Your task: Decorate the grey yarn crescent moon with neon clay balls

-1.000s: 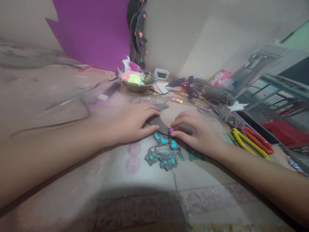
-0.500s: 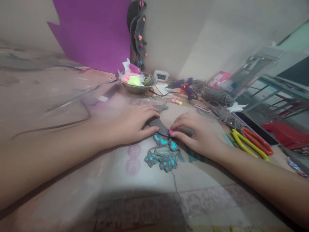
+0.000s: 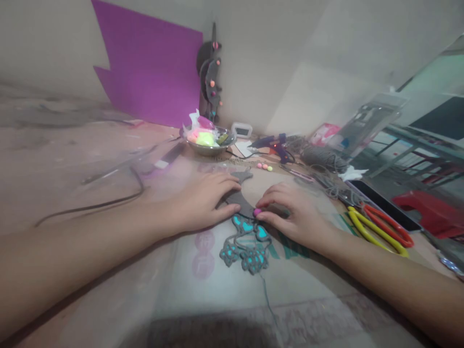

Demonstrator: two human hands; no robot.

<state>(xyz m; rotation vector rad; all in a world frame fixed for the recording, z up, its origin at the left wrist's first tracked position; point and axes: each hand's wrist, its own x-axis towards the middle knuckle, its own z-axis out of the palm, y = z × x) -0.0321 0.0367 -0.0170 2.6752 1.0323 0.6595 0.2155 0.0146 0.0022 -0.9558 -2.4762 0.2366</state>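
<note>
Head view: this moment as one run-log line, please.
left hand: on gray crescent | right hand: pinching magenta ball at crescent's edge | turquoise-and-gray pendants: beside crescent

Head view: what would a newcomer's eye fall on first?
Probably the big purple sheet standing at back left. Next, mid-table, the turquoise hearts on the near side of the grey crescent partly under the left hand, and the magenta ball pinched by the right hand.

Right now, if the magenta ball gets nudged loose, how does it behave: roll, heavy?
The magenta ball would likely roll, since it looks round, unless it's stuck to the grey crescent beside it; the view doesn't settle that. Probably light: it's small enough to sit between the thumb and fingertips of the right hand.
</note>
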